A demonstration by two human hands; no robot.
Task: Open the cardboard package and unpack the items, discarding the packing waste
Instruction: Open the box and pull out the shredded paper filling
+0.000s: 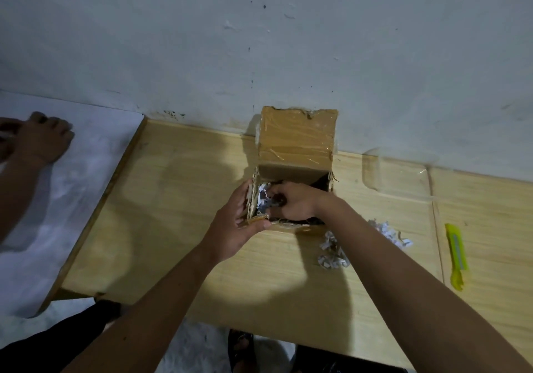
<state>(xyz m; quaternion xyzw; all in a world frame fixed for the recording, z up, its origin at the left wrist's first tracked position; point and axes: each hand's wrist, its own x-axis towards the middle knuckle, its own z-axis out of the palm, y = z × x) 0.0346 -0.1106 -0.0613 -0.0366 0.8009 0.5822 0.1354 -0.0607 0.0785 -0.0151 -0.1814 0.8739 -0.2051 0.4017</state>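
Cardboard box [297, 147] lid up | left hand [235, 225] fingers clasp near-left corner | right hand [294, 202] inside, fingers pinching shredded paper [264, 196] | yellow cutter [457, 255] well right

Dim, soft shadows, wide-angle edge distortion

Taped cardboard box [297, 144] open, shredded paper [264, 195] inside.

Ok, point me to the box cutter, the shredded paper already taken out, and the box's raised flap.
yellow box cutter [456, 253]: head view, middle of its handle.
shredded paper pile [334, 253]: head view, clump on the table beside the right forearm.
box flap [297, 136]: head view, centre of the taped flap.
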